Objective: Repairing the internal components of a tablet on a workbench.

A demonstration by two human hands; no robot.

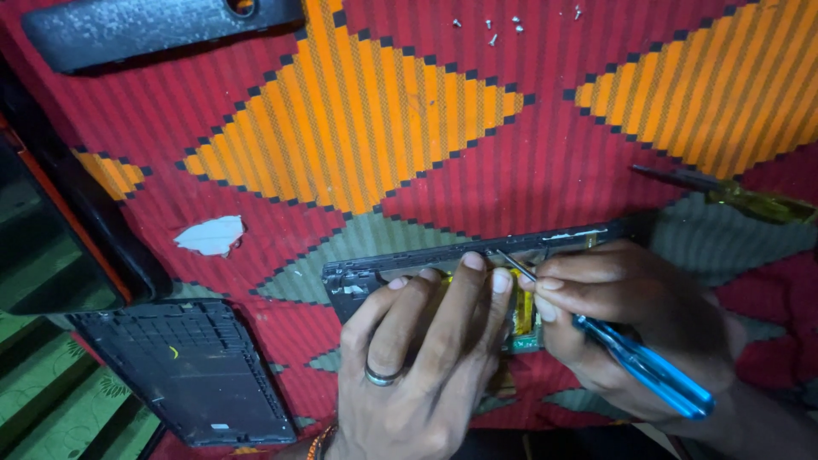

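Left hand (417,358) flat on opened tablet chassis (383,271), fingers (467,281) spread, pressing down, gripping nothing. Right hand (630,328) fingers closed round blue-handled screwdriver (648,366), tip at chassis top edge. Chassis lies on red-orange woven cloth (358,128), lower centre. Black back cover (192,370) left; loose screws (503,25) top; second screwdriver (724,192) right.

Under your hands lies a coarse woven cloth (400,119), matt red and orange. Your screwdriver (648,366) has a glossy blue plastic handle and thin metal shaft; the back cover (192,366), lower left, is dull black plastic.
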